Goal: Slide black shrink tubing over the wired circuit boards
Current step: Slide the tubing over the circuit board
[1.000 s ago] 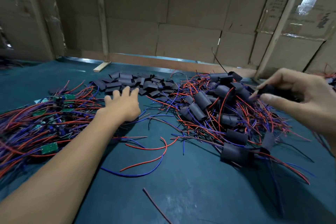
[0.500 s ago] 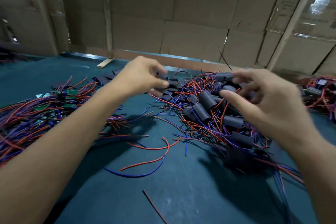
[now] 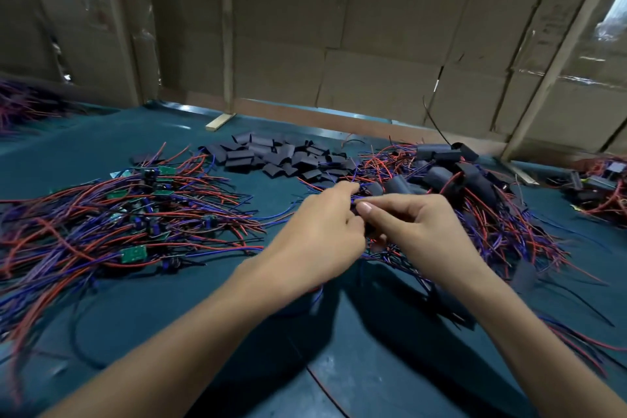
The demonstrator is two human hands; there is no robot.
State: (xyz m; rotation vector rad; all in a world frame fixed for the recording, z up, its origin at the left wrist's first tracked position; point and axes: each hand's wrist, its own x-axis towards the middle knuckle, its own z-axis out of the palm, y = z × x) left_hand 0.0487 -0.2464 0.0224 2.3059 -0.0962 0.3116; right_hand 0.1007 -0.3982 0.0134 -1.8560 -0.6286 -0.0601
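My left hand [image 3: 319, 234] and my right hand [image 3: 417, 227] meet above the middle of the table. Between their fingertips they pinch a small piece of black shrink tubing [image 3: 357, 210], mostly hidden by the fingers. Flat black tubing pieces [image 3: 278, 156] lie in a heap at the back centre. Green circuit boards with red and blue wires [image 3: 135, 214] are piled on the left. Boards sleeved in black tubing [image 3: 458, 180] lie tangled on the right, just behind my hands.
The table has a dark teal cover [image 3: 390, 366]. Another bundle of wired parts [image 3: 597, 187] sits at the far right edge, and more wires [image 3: 20, 105] at the far left. Cardboard walls [image 3: 339, 44] close off the back. A loose red wire [image 3: 325, 387] lies in front.
My left hand lifted a tubing piece from the back heap and came toward the centre. My right hand left the sleeved pile and joined it, so both now pinch the same piece.
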